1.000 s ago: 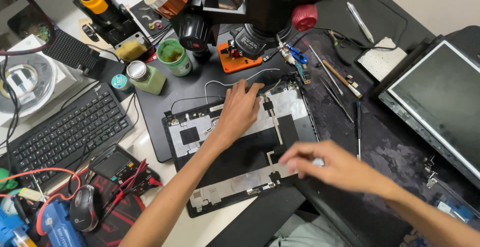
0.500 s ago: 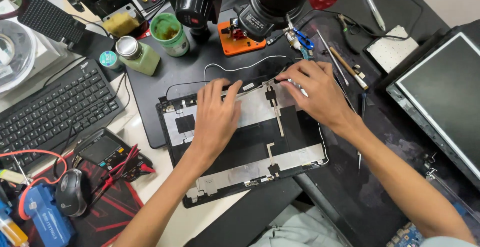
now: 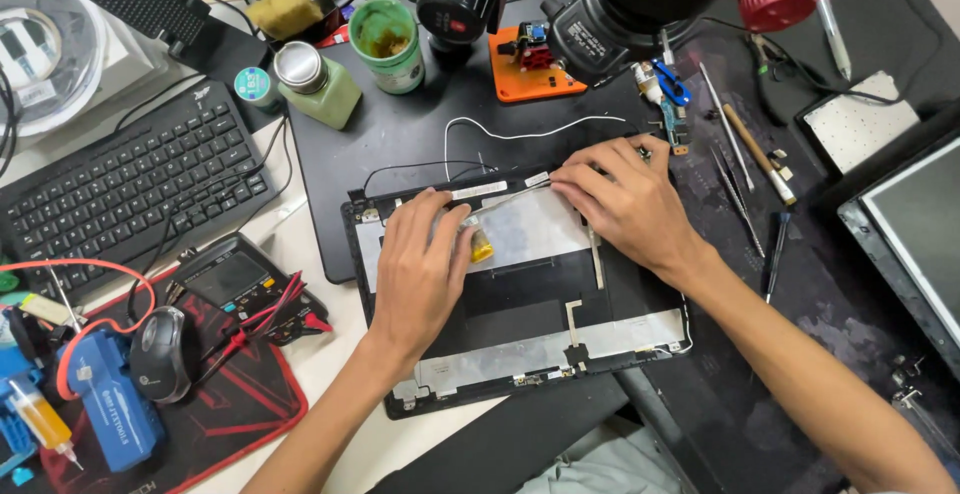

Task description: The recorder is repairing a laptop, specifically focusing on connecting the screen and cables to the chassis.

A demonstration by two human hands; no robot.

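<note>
Hands press on the laptop lid (image 3: 520,324): left hand (image 3: 425,264) lies flat and holds nothing, right hand (image 3: 625,199) pinches a thin silver strip (image 3: 505,199). Strip needs gentle lifting.

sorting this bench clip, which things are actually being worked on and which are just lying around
In hand:
left hand, flat on the silver foil sheet
right hand, at the top edge of the black laptop lid panel
thin strip between the hands

Lying about:
keyboard
mouse
multimeter
green cup
screwdrivers
</note>
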